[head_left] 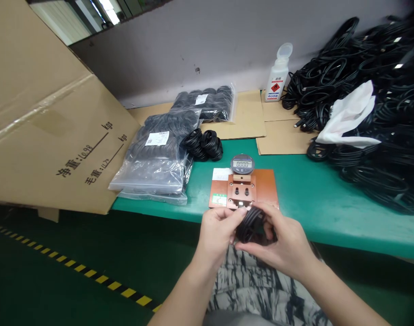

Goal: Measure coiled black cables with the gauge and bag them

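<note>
A coiled black cable is held between my two hands at the table's front edge. My left hand pinches its near end, thumb and forefinger close to a small metal connector. Around the coil's right side curl the fingers of my right hand, its thumb underneath. Just beyond my fingertips lies a measuring fixture, a copper-coloured block on an orange-brown base plate. Its round digital gauge reads 0.000. My hands partly cover the fixture's front edge and the connector.
Clear bags of coiled cables and loose coils lie behind, to the left. A white bottle stands near the wall. Black cables with a white cloth are heaped right. A large cardboard box stands left of the green table.
</note>
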A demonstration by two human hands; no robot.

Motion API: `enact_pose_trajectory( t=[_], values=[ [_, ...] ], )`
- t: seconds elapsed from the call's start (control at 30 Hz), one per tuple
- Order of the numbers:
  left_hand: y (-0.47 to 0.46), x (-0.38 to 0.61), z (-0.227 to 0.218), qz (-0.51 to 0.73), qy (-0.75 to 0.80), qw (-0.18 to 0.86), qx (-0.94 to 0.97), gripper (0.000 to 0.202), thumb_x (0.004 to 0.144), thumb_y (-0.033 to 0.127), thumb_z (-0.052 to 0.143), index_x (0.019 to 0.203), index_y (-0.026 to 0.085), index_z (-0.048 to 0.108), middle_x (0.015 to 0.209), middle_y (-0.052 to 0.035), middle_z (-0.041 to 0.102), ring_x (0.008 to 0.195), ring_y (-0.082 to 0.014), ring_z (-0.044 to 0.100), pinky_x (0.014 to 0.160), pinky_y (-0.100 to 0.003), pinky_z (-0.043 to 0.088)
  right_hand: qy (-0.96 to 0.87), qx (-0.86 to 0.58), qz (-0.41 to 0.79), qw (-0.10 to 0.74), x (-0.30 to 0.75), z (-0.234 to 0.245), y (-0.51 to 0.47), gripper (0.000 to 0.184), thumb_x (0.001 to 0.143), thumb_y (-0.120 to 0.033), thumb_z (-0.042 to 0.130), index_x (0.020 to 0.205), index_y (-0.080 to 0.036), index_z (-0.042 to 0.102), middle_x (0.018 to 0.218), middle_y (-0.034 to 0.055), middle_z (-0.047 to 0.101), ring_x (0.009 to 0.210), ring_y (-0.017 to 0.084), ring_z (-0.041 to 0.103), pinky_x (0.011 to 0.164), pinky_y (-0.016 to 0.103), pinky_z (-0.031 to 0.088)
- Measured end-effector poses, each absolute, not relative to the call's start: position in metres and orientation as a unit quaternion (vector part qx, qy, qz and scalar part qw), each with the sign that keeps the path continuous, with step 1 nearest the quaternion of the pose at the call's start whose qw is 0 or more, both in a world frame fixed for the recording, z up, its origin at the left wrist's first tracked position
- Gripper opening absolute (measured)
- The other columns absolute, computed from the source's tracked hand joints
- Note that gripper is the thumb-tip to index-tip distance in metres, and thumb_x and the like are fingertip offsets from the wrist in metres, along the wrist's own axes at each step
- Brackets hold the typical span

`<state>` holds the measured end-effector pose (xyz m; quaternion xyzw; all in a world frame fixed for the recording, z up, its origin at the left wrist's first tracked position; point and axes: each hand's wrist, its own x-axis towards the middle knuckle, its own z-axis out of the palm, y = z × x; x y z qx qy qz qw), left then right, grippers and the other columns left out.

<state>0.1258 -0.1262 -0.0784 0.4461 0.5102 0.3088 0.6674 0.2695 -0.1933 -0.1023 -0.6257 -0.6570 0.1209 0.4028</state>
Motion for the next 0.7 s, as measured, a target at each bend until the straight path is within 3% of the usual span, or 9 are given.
enact_pose_trajectory(
  t=[0.7],
  values=[
    [-0.1277, 0.1322, -0.0744, 0.328, 0.534, 0.643, 0.441, 0.051, 0.072, 0.043, 0.076, 0.042, 0.017, 0.045, 0.036, 0.0078, 0.034, 0.033, -0.0039, 0.030, 0.036, -0.020, 0.021, -0.629, -0.646, 0.118, 0.415, 0.2667, -0.1044, -0.1935, 0.074, 0.076, -0.077, 0.059, 0.114, -0.014, 0.050, 0.054, -0.0068, 0.048, 0.040, 0.014, 0.050, 0.039, 0.024, 0.041]
  ],
)
